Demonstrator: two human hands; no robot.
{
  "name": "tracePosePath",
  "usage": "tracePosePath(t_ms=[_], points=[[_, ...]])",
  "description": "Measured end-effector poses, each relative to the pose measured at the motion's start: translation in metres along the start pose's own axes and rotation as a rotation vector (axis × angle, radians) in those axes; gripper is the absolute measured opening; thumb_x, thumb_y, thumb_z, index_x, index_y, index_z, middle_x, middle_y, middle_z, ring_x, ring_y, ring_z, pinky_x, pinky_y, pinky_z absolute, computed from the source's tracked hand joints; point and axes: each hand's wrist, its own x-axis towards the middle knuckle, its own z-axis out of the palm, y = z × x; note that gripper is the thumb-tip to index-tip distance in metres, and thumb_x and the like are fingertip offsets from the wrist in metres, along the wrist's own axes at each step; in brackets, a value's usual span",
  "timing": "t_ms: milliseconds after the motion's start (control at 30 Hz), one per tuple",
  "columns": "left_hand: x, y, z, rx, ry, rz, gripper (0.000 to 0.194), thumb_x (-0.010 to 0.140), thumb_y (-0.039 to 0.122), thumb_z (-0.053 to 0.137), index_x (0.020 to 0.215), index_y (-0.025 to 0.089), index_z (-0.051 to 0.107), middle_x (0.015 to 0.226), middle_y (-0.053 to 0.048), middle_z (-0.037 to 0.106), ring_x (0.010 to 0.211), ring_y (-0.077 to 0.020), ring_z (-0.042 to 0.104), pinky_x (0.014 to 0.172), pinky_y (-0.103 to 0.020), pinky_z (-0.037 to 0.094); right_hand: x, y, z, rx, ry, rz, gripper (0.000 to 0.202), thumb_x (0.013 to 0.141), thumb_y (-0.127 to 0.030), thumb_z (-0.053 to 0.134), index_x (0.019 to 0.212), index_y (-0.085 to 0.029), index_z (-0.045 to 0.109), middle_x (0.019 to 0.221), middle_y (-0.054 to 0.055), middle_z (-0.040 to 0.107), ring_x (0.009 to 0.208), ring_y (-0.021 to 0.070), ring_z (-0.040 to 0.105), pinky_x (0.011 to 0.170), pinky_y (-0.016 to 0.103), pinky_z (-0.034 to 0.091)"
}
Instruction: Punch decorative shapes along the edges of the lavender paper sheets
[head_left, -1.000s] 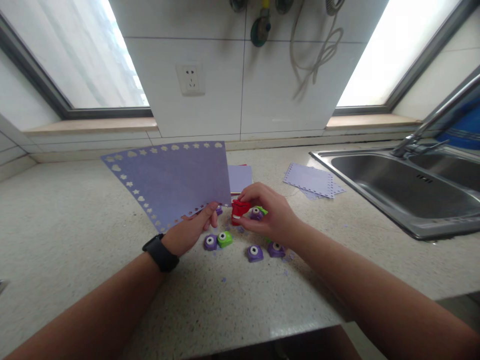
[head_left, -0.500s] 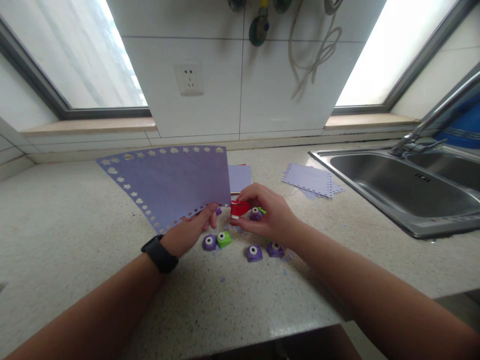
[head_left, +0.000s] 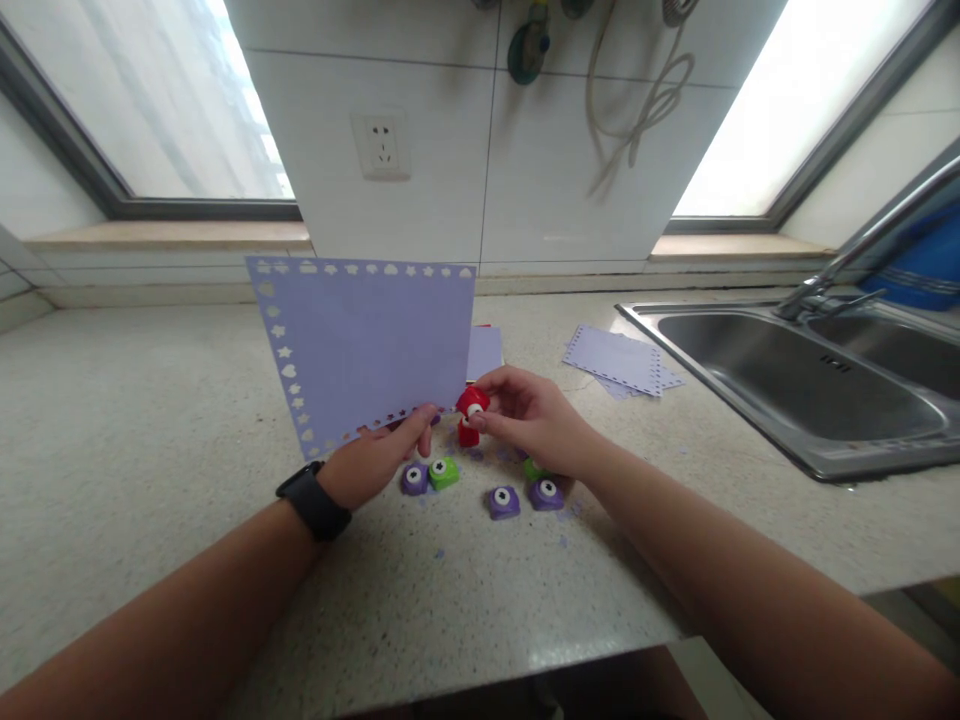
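Head camera view, from the left: a black watch (head_left: 313, 502) sits just behind the left hand (head_left: 381, 452), which pinches a lilac sheet (head_left: 367, 345) by its lower edge, holding it tilted up off the counter (head_left: 165, 450), small shapes cut along its borders. Just below that hand, a purple craft punch (head_left: 415, 478) and a green craft punch (head_left: 443, 472) sit side by side. By the sheet's lower right corner, the right hand (head_left: 529, 415) grips a red craft punch (head_left: 472, 401) between thumb and fingers; more red shows right beneath, and I can't tell whether it is a second punch. Nor can I tell whether paper is in the slot. To do this well, I'd keep the sheet taut and still, bring its edge square to the slot, match the spacing of neighbouring holes, and press the white button straight down. Two more purple punches (head_left: 502, 502) rest nearer the counter's front; farther right, loose perforated sheets (head_left: 613, 357) lie beside the steel sink (head_left: 780, 350).
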Motion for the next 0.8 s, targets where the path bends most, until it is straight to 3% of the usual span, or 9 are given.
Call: tracePosePath(t_ms=[233,533,800], points=[[-0.002,0.003,0.003,0.015,0.020,-0.039,0.059,0.094,0.067,0.037,0.059,0.025,0.058,0.056,0.002,0.054,0.065,-0.0202,0.058,0.078,-0.035,0.043,0.002,-0.006,-0.002,0.086,-0.045,0.045,0.026,0.084,-0.037,0.078,0.100,-0.021,0.064,0.083,0.001,0.072,0.073,0.0145,0.068,0.073,0.033,0.056],[-0.001,0.005,0.004,-0.104,0.071,0.053,0.057,0.095,0.059,0.044,0.051,0.024,0.055,0.055,0.001,0.055,0.063,-0.0188,0.056,0.074,-0.035,0.043,0.002,-0.010,-0.002,0.090,-0.040,0.095,0.022,0.087,-0.036,0.075,0.100,-0.020,0.066,0.080,0.001,0.072,0.071,0.0143,0.066,0.074,0.033,0.054],[-0.003,0.008,0.002,-0.034,-0.002,0.006,0.060,0.096,0.062,0.040,0.051,0.024,0.054,0.053,0.002,0.054,0.064,-0.0195,0.059,0.078,-0.036,0.043,0.002,-0.011,-0.002,0.113,-0.027,0.112,0.023,0.087,-0.036,0.076,0.099,-0.018,0.068,0.081,0.002,0.072,0.073,0.0141,0.065,0.074,0.032,0.053]])
